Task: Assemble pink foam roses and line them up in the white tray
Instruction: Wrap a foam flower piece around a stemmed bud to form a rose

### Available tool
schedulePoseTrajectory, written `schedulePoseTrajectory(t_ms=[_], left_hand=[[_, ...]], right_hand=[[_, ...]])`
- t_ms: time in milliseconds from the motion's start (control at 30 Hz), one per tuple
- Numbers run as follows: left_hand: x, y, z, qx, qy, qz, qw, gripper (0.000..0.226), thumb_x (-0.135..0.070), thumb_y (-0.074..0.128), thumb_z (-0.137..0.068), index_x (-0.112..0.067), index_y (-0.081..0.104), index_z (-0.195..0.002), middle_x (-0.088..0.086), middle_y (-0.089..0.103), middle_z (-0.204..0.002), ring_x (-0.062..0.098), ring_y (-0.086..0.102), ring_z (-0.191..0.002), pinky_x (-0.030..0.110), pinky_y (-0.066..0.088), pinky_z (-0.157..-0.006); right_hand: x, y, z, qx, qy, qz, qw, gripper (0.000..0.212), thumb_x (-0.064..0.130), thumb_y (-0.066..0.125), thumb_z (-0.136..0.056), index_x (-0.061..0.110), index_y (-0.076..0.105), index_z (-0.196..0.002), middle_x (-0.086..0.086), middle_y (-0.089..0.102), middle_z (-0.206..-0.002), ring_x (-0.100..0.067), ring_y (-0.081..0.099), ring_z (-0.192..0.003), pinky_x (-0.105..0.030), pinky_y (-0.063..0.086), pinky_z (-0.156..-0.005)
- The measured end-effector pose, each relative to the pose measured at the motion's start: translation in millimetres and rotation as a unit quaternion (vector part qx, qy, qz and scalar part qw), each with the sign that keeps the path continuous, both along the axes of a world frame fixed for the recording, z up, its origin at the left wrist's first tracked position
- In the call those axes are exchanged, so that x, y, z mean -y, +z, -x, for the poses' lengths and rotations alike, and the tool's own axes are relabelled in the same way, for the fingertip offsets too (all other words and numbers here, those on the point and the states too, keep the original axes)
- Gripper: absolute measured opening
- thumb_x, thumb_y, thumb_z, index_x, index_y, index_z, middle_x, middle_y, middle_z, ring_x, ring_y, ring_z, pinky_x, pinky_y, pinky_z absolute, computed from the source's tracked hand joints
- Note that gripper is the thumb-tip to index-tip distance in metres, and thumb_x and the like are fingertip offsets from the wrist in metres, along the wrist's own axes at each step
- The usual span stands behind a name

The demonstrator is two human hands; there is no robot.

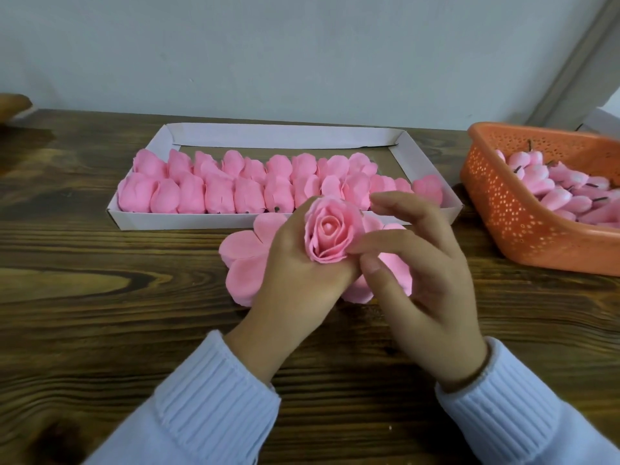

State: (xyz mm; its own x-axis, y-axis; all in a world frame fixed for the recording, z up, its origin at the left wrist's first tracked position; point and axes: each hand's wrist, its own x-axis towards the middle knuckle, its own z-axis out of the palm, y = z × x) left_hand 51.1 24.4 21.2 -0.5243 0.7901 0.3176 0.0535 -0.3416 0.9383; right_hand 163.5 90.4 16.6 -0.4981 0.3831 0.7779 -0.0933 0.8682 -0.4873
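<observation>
My left hand point(295, 283) grips a pink foam rose point(330, 231) from below, its opening turned up toward me. My right hand point(419, 266) is beside it, thumb and forefinger touching the rose's right outer petal at its base. Under both hands a stack of flat pink petal sheets point(243, 263) lies on the table. Behind them the white tray point(285, 135) holds two rows of finished pink roses point(218, 193) lying on their sides, filling its front half.
An orange perforated basket point(496, 209) at the right holds several pink rose buds point(553, 186) with dark stems. The wooden table point(100, 297) runs to a pale wall behind. A brown object point(13, 105) sits at the far left edge.
</observation>
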Motion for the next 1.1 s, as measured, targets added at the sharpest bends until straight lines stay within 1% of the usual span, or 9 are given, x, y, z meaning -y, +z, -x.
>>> schedulePoseTrajectory(t_ms=[67, 200, 267, 433, 600, 700, 767, 900, 1100], left_hand=[[-1.2, -1.4, 1.1, 0.006, -0.002, 0.009, 1.000, 0.029, -0.004, 0.071, -0.065, -0.005, 0.063, -0.092, 0.015, 0.066, -0.082, 0.019, 0.067, -0.072, 0.035, 0.057, -0.064], [-1.9, -2.5, 0.2, 0.026, -0.025, 0.032, 0.999, 0.032, 0.008, 0.071, -0.074, -0.007, 0.064, -0.102, 0.012, 0.069, -0.087, 0.021, 0.071, -0.078, 0.036, 0.061, -0.062], [-2.5, -3.6, -0.1, 0.029, -0.033, 0.030, 0.999, 0.030, 0.008, 0.070, -0.077, -0.008, 0.064, -0.102, 0.009, 0.071, -0.086, 0.018, 0.072, -0.076, 0.033, 0.060, -0.057], [-3.1, -6.4, 2.1, 0.012, -0.034, 0.025, 0.999, 0.028, 0.002, 0.073, -0.076, -0.021, 0.067, -0.090, 0.000, 0.072, -0.080, 0.015, 0.072, -0.076, 0.037, 0.061, -0.064], [-3.8, -6.8, 2.5, -0.008, -0.046, 0.027, 0.999, 0.030, -0.008, 0.069, -0.071, -0.036, 0.068, -0.082, -0.006, 0.070, -0.075, 0.011, 0.069, -0.073, 0.038, 0.061, -0.067], [-3.5, -7.7, 3.1, -0.010, -0.061, 0.027, 0.998, 0.030, -0.015, 0.073, -0.066, -0.040, 0.068, -0.083, -0.007, 0.071, -0.078, 0.012, 0.071, -0.078, 0.038, 0.061, -0.069], [-3.2, -7.9, 3.0, -0.008, -0.063, 0.028, 0.998, 0.027, -0.023, 0.074, -0.063, -0.039, 0.068, -0.083, -0.007, 0.072, -0.079, 0.013, 0.071, -0.079, 0.040, 0.061, -0.071], [-3.5, -8.4, 4.2, -0.010, -0.059, 0.033, 0.998, 0.026, -0.013, 0.072, -0.066, -0.030, 0.069, -0.085, -0.002, 0.071, -0.079, 0.017, 0.070, -0.079, 0.045, 0.060, -0.072], [-4.3, -8.9, 3.7, -0.001, -0.052, 0.039, 0.998, 0.025, -0.010, 0.073, -0.068, -0.027, 0.068, -0.086, -0.002, 0.072, -0.081, 0.018, 0.072, -0.081, 0.044, 0.061, -0.069]], right_hand=[[0.6, 0.5, -0.6, 0.001, -0.012, -0.017, 1.000, 0.018, 0.006, 0.053, -0.087, 0.015, 0.064, -0.098, -0.016, 0.052, -0.117, -0.006, 0.051, -0.117, -0.021, 0.043, -0.089], [2.2, -3.5, -2.2, 0.001, -0.050, -0.050, 0.998, 0.019, 0.005, 0.054, -0.087, 0.009, 0.071, -0.095, -0.014, 0.052, -0.118, -0.030, 0.058, -0.107, -0.036, 0.049, -0.081], [2.0, -5.0, -1.1, 0.013, -0.088, -0.045, 0.995, 0.018, 0.006, 0.055, -0.087, 0.004, 0.072, -0.093, -0.014, 0.053, -0.118, -0.028, 0.059, -0.107, -0.030, 0.048, -0.087], [-0.4, -6.0, 0.0, 0.023, -0.123, -0.017, 0.992, 0.019, 0.005, 0.058, -0.084, 0.004, 0.071, -0.098, -0.017, 0.055, -0.118, -0.015, 0.052, -0.114, -0.017, 0.039, -0.096], [-1.5, -5.9, -1.3, 0.025, -0.090, 0.040, 0.995, 0.017, 0.011, 0.059, -0.086, 0.007, 0.069, -0.099, -0.013, 0.055, -0.121, -0.011, 0.053, -0.112, -0.021, 0.043, -0.094], [-2.1, -4.6, -1.5, 0.023, -0.076, 0.059, 0.995, 0.015, 0.005, 0.062, -0.085, 0.008, 0.068, -0.099, -0.012, 0.054, -0.122, -0.012, 0.055, -0.111, -0.025, 0.046, -0.091], [-2.3, -4.3, -1.7, 0.024, -0.070, 0.068, 0.995, 0.014, 0.004, 0.063, -0.083, 0.008, 0.067, -0.096, -0.011, 0.055, -0.122, -0.013, 0.055, -0.113, -0.029, 0.048, -0.091], [-3.3, -4.0, -2.0, 0.020, -0.056, 0.078, 0.995, 0.013, 0.001, 0.064, -0.079, 0.009, 0.065, -0.089, -0.010, 0.055, -0.119, -0.010, 0.054, -0.115, -0.030, 0.047, -0.093], [-5.0, -4.1, -2.3, 0.015, -0.028, 0.103, 0.994, 0.013, 0.003, 0.063, -0.081, 0.014, 0.064, -0.089, -0.006, 0.056, -0.117, -0.017, 0.055, -0.117, -0.033, 0.048, -0.092]])
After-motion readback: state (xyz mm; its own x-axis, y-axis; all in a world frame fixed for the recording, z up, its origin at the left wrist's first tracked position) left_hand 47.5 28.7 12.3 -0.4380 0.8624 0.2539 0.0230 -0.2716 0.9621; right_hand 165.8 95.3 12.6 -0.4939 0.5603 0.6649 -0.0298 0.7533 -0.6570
